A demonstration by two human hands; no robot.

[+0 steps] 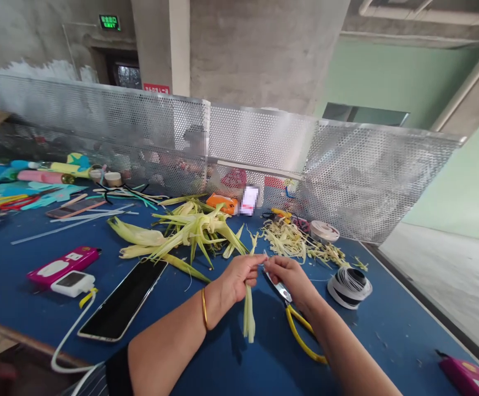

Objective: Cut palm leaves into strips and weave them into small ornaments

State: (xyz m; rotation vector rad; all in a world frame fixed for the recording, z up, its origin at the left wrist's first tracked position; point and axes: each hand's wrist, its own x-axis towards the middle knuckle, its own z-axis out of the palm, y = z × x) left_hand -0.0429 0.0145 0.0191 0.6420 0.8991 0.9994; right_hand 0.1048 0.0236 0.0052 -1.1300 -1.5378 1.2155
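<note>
My left hand (244, 275) is closed round a pale green strip of corn husk (249, 316), which hangs below the fist and pokes up above it. Its fingertips meet those of my right hand (286, 275), which is pinched; whatever lies between these fingertips is too small to make out. Scissors with yellow handles (301, 335) lie on the table just under my right hand. Beyond my left hand is a pile of corn husks (200, 228). To the right of my right hand stands a black and white spool (350, 287).
On the blue table (206, 363) lie a large black phone (124, 300), a magenta device (64, 267) with a white cable, husk scraps (284, 239), an orange packet (221, 204) and a tape roll (324, 231). A perforated metal screen (259, 137) stands along the back.
</note>
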